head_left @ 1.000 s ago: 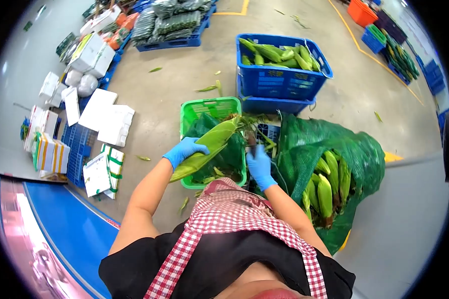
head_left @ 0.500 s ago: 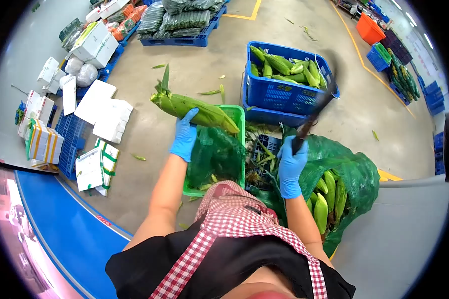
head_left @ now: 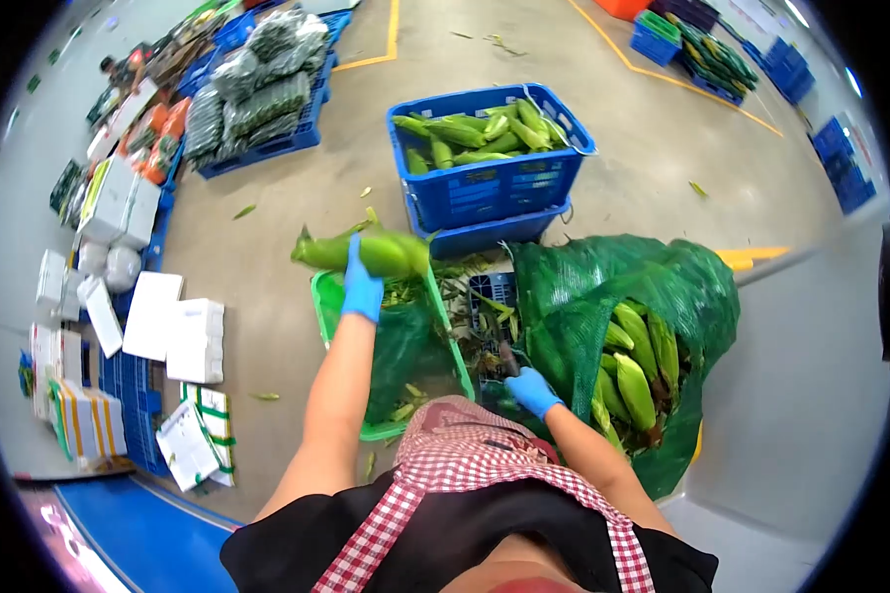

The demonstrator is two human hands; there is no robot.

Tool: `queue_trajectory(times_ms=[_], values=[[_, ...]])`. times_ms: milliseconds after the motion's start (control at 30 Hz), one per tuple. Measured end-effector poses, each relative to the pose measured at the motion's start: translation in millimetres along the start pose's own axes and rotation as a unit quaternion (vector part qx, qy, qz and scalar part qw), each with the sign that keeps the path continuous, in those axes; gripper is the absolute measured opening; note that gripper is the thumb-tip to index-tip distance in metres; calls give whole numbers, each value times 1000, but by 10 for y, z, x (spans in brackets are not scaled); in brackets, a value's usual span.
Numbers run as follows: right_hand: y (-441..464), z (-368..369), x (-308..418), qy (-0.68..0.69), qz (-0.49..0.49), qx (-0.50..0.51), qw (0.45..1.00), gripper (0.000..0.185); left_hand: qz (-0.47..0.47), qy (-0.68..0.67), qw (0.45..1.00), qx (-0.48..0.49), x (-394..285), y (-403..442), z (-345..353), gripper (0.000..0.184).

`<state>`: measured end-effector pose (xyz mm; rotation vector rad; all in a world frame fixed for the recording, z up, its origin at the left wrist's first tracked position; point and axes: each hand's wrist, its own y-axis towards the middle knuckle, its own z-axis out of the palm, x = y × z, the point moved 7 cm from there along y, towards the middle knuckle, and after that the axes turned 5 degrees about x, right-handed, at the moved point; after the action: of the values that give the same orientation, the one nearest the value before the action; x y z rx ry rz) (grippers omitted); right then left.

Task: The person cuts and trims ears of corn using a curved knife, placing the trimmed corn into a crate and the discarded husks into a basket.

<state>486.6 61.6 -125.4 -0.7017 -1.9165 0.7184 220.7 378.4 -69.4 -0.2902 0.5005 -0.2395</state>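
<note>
My left hand (head_left: 363,289), in a blue glove, is wrapped round an ear of corn (head_left: 394,255) in its green husk, held level above a light-green crate (head_left: 322,296). Green netting and husk scraps lie inside that crate. Low at the right, my gloved right hand (head_left: 533,392) grips the dark handle of a knife (head_left: 507,359); its blade is hard to make out against the dark-blue crate (head_left: 491,289) and husk scraps. Beside this hand, a green mesh sack (head_left: 564,282) gapes open, showing several ears of corn (head_left: 635,392).
Ahead stands a blue basket (head_left: 494,190) of husked-over corn, stacked on another blue basket (head_left: 494,237). White foam boxes (head_left: 195,341) and blue pallets (head_left: 129,381) line the left. Bagged vegetables (head_left: 267,89) are piled on a pallet at the back left. A grey wall (head_left: 791,395) stands right.
My right hand has swung the knife down from raised to low beside the sack. The corn in my left hand has turned nearly level. The view has shifted right.
</note>
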Motion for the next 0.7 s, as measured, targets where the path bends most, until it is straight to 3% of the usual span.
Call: queue_trajectory(times_ms=[33,67,100,133,200,267,333,433,467,533,600,667,700], values=[[-79,-93,-95,57,16,-7,998,23,-6,10,998,63,82,194,369,38],[-250,-203,-123,113,34,-14,993,19,-44,-34,996,64,194,361,699,40],[-437,-261,-159,145,42,-20,988,18,-80,-71,994,-7,360,512,927,42],[-617,-315,-189,179,48,-29,982,18,11,169,978,121,460,740,1087,41],[-811,-391,-383,235,38,-69,969,18,-55,216,974,48,828,538,1712,40],[-1084,-325,-781,283,29,-138,949,18,-86,327,930,146,1491,237,2048,40],[-1470,-294,-1157,291,51,-250,922,26,-145,443,842,271,2377,-365,2073,30],[-2191,-352,-1493,417,89,-408,807,18,-353,513,649,438,3909,-1509,1618,28],[-2357,-331,-1612,487,95,-438,750,13,-334,546,586,497,4309,-1879,1500,34],[-2677,-325,-1922,515,119,-500,686,12,-215,569,515,604,5026,-2463,1336,48],[-2939,-263,-2143,537,119,-534,642,12,50,649,257,714,5328,-3068,1592,68],[-3152,-150,-2329,536,128,-563,617,12,146,622,67,766,5741,-3396,1440,78],[-3210,-62,-2405,545,136,-565,605,12,152,633,23,759,5972,-3443,1307,78]])
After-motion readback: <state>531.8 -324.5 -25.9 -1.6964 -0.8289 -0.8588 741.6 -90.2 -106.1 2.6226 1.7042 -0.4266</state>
